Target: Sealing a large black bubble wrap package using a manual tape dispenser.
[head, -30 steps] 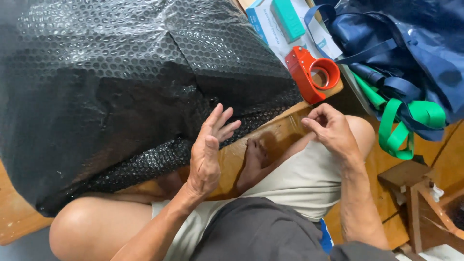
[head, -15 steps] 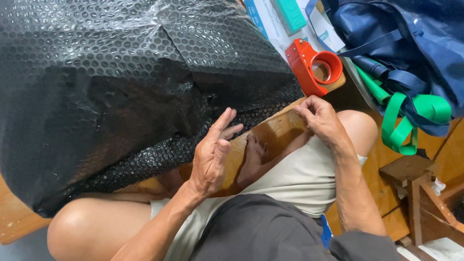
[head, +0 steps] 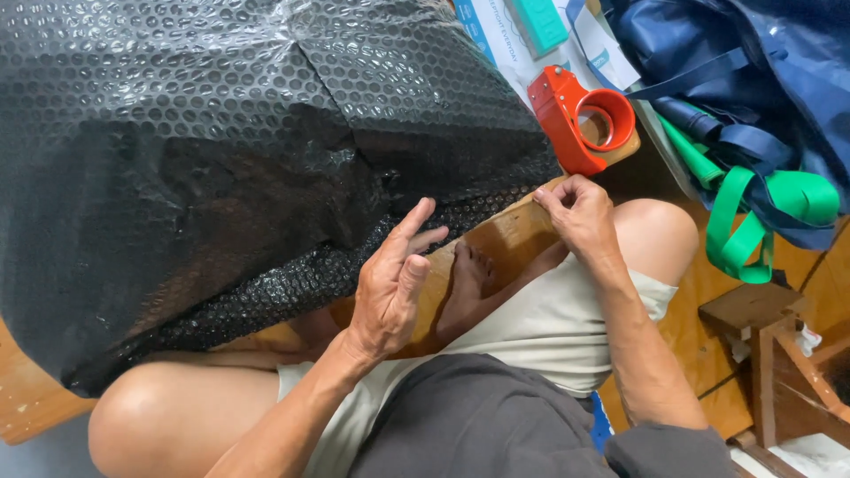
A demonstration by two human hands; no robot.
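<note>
A big bundle wrapped in black bubble wrap [head: 221,133] fills the upper left and rests on a wooden surface [head: 500,239] in front of my crossed legs. My left hand [head: 390,283] is open, palm turned sideways, with its fingertips at the wrap's loose lower edge. My right hand [head: 575,212] has its fingers curled together at the bundle's right corner, beside my knee. Nothing shows between those fingers. A red tape dispenser [head: 580,119] lies just beyond the right hand.
A dark blue bag [head: 753,71] with green straps [head: 753,221] sits at the upper right. White and teal boxes [head: 518,31] lie past the dispenser. A low wooden piece of furniture [head: 770,345] stands at the right. My bare foot [head: 465,292] lies between my hands.
My right hand has moved up and left from above my thigh to the bundle's corner. My left hand has stayed open and shifted slightly toward the wrap.
</note>
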